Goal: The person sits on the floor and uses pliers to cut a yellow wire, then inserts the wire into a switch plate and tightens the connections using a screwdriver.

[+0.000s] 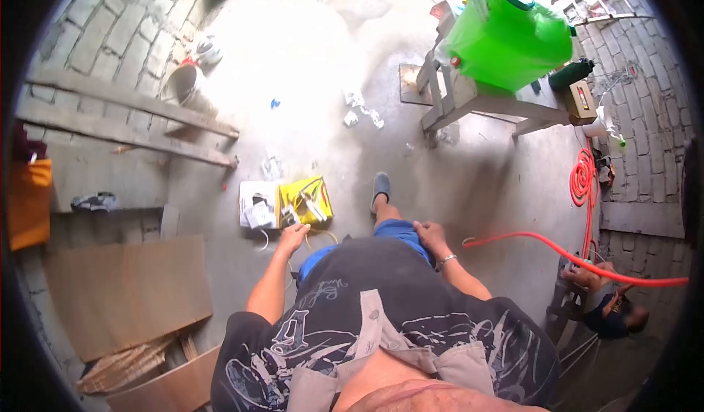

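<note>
My left hand (294, 238) is closed, its fingers curled together, beside the left leg of the blue shorts (400, 231). Whatever it may hold is too small to make out. Just beyond it on the floor are a white box (253, 191) and a yellow box (316, 190), with pale pieces and cords on and around them. On the other side, my right hand (433, 239), with a bracelet at the wrist, is closed at the edge of the shorts and seems to pinch the cloth. A foot in a grey-blue shoe (380, 189) points forward.
A green jug (506, 41) stands on a wooden bench (477, 104) ahead right. An orange hose (543, 237) crosses the right side, near a seated person (612, 305). Left are wooden rails (139, 127), a bucket (187, 87) and a board (132, 291). Scraps (359, 107) litter the floor.
</note>
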A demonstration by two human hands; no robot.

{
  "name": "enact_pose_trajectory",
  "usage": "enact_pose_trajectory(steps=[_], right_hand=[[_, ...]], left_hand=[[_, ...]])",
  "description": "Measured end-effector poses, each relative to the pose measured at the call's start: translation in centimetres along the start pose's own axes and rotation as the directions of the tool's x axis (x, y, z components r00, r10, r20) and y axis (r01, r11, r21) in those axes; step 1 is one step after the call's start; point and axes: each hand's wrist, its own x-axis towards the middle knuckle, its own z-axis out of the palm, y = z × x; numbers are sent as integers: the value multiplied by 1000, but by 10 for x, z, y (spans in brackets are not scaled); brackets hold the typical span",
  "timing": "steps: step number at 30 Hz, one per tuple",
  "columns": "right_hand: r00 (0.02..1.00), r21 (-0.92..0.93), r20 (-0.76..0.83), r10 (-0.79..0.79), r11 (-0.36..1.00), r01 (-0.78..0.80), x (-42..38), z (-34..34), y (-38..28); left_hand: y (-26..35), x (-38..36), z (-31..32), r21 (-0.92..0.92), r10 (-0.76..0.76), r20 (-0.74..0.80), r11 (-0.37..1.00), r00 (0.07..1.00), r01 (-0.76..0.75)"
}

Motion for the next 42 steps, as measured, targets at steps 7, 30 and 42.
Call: enact_pose_trajectory(steps=[7,30,42], right_hand=[[990,-14,-38,-136,991,135,184,-74,-30],[970,-187,237,49,982,-4,453,-141,-276],[789,195,-593,163,979,-56,597,-355,-456]], left_hand=[[174,58,-6,-153,5,-79,988,997,-17],[391,473,-259,91,-64,142,995,988,51],[746,651,-343,-104,196,72,977,978,-188]])
